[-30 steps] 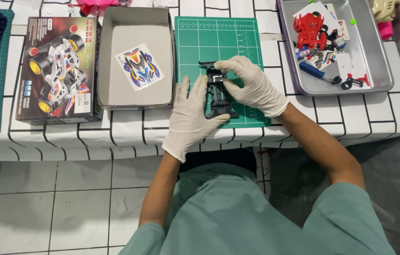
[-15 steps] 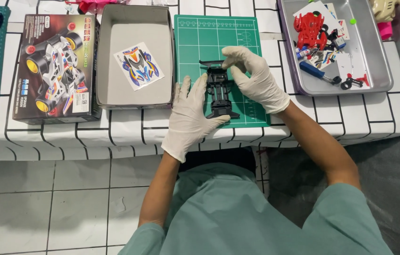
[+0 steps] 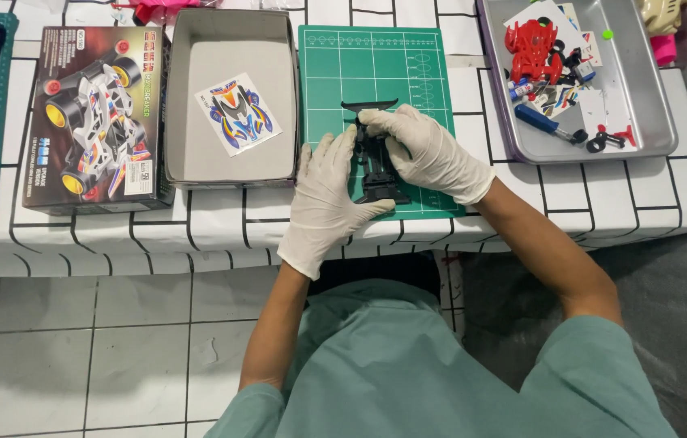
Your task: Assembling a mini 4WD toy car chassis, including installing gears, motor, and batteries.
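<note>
While the black car chassis (image 3: pixel 376 166) lies on the green cutting mat (image 3: pixel 408 73), I pinch it with both gloved hands: my left hand (image 3: pixel 323 199) braces its near end, my right hand (image 3: pixel 424 150) curls over its top. Its long axis runs away from me, wing end far. Squeezing unevenly could twist it or skid it toward the open grey box (image 3: pixel 230 166).

a dark kit box lid (image 3: pixel 96 120) picturing a toy car lies left of the open grey box (image 3: pixel 232 166), which holds a colourful sticker sheet (image 3: pixel 238 113).
</note>
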